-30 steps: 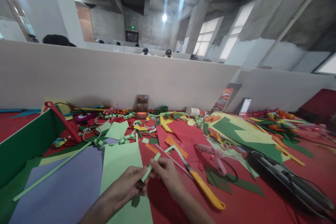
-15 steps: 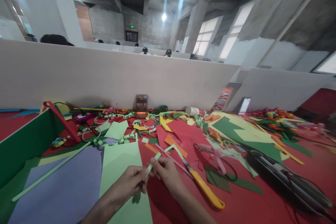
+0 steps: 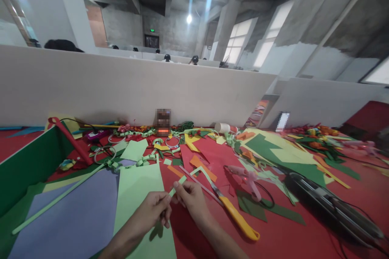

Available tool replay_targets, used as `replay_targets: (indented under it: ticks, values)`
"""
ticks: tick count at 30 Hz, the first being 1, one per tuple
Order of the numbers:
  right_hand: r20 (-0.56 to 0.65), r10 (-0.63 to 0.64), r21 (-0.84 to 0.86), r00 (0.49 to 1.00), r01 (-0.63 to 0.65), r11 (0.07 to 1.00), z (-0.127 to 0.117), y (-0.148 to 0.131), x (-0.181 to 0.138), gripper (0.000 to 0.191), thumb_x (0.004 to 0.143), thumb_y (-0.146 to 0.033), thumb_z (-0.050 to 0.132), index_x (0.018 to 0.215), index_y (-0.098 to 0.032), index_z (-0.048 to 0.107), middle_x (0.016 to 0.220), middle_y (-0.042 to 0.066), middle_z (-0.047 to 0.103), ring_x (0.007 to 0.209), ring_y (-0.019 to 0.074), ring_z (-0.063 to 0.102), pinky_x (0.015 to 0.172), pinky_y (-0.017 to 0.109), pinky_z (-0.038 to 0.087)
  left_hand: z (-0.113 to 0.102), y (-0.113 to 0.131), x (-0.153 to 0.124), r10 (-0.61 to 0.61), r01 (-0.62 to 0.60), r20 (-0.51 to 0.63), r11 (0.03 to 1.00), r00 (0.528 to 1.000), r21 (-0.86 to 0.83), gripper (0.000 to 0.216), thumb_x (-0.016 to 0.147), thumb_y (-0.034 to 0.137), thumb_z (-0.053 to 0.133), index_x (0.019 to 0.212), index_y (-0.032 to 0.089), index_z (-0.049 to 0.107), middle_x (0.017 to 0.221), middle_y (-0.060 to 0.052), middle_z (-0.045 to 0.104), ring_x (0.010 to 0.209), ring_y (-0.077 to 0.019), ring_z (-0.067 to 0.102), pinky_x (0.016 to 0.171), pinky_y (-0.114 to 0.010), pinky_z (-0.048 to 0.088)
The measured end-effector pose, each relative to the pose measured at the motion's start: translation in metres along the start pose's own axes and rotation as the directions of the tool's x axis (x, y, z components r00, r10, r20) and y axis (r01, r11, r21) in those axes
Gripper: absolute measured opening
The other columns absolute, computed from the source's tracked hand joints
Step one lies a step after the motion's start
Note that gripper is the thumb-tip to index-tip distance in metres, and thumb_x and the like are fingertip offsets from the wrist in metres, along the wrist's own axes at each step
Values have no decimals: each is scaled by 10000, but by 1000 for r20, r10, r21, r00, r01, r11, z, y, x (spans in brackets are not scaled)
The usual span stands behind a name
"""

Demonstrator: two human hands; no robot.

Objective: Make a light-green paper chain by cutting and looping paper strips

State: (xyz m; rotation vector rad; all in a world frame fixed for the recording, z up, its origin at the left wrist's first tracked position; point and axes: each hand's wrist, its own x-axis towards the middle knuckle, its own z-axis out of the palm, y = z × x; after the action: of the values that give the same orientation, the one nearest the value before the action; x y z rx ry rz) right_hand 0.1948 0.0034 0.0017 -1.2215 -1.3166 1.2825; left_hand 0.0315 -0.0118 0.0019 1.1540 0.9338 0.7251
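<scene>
Both my hands pinch a narrow light green paper strip [image 3: 177,185] low in the middle of the view. My left hand [image 3: 150,212] grips its lower end with closed fingers. My right hand [image 3: 191,198] pinches it a little higher, and the strip's tip sticks up between them. Under my left hand lies a long light green paper sheet [image 3: 136,194]. A yellow-handled cutter [image 3: 235,218] lies just right of my right wrist on the red table [image 3: 288,238].
A purple sheet [image 3: 69,218] and a dark green sheet [image 3: 27,166] lie at left. A pink glue gun [image 3: 247,176], dark green scraps, a black tool [image 3: 331,206] and paper chains crowd the middle and right. A grey partition wall [image 3: 121,85] stands behind.
My hands have stayed together on the strip and the left fingers have closed in toward the right hand. The view has shifted slightly.
</scene>
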Motion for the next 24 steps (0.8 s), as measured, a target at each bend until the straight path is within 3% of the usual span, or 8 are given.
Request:
replay_targets:
  ticks: [7,14,17,21,24]
  values:
    - [-1,-24,-63,1000,24,998,5,11,-2,585,754,-673,738,512,-179,539,460,-41,450,473,98,384,473,245,268,1,-5,2,21,-22,-9,999,1000,-36,647,779,784,613,756,139,656,609,-57,682,431,-116,559,442,-218,394]
    - [-8,-60,-73,998,60,996,-5,2,4,586,806,-658,696,510,-170,560,471,-45,407,474,91,357,467,244,266,3,-3,0,48,-49,-26,997,999,-54,647,797,754,631,816,109,687,721,-106,738,459,-126,619,485,-233,433]
    - [-84,-46,-43,995,43,998,-23,-5,12,556,813,-711,646,675,-173,662,489,-70,354,450,90,303,426,230,242,2,-2,-1,38,-40,-25,997,999,-66,630,796,718,664,925,103,701,764,-113,755,463,-135,634,489,-244,451]
    - [-283,-99,-4,954,102,995,-39,-12,16,562,807,-711,659,899,-162,738,527,-69,379,473,108,340,444,236,284,-2,-2,0,31,-34,-30,996,999,-81,642,771,731,681,894,101,701,736,-101,739,462,-144,641,486,-254,465]
    - [-239,-137,41,961,151,988,-33,-17,9,535,871,-676,621,989,-163,713,585,-53,464,515,120,410,498,247,353,-3,-1,1,57,-62,-50,993,997,-102,609,790,708,683,879,105,692,728,-93,737,483,-139,649,516,-254,488]
